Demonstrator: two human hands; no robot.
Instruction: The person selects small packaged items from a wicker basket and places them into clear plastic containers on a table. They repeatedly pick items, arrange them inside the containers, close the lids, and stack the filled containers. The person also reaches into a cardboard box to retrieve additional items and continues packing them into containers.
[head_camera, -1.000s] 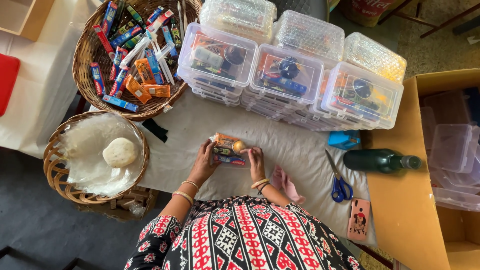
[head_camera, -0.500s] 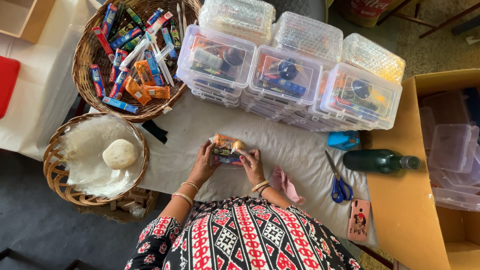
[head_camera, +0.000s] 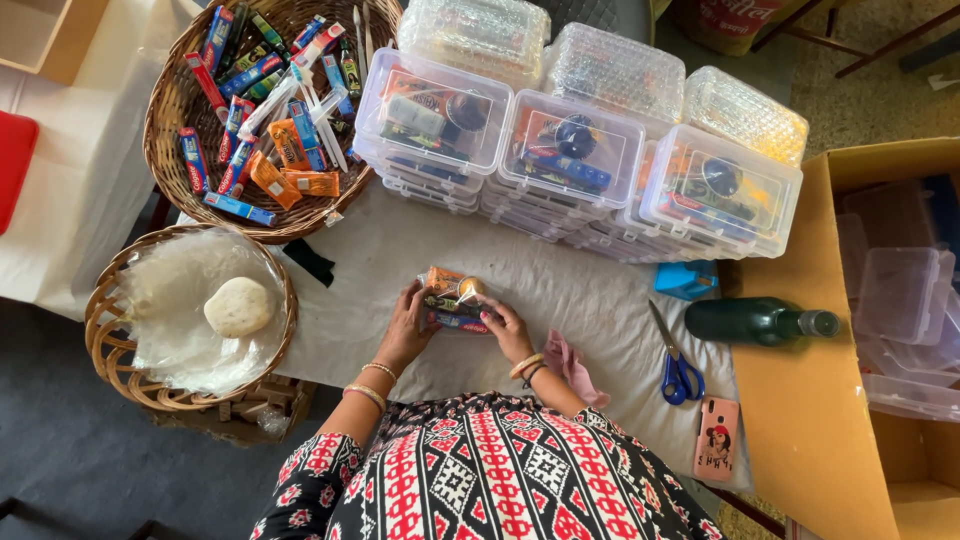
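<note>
Both my hands hold a small bundle of packaged items (head_camera: 452, 297) over the white cloth, just in front of my body. My left hand (head_camera: 408, 325) grips its left side, bangles on the wrist. My right hand (head_camera: 505, 328) grips the right side, fingers curled over a round gold-coloured top. The bundle shows an orange packet and dark wrappers. The cloth-covered table (head_camera: 400, 255) lies under it.
A wicker basket (head_camera: 170, 110) of tubes, packets and toothbrushes stands far left. A second basket (head_camera: 110, 340) holds plastic bags and a pale round lump. Stacked clear lidded boxes (head_camera: 570, 160) fill the back. Scissors (head_camera: 675, 365), a dark bottle (head_camera: 755, 320), a phone (head_camera: 716, 452), a pink cloth (head_camera: 575, 365) and a cardboard box (head_camera: 800, 420) lie right.
My hands have shifted slightly on the bundle, the right hand closing further over its top. The bundle stays in the same place on the cloth.
</note>
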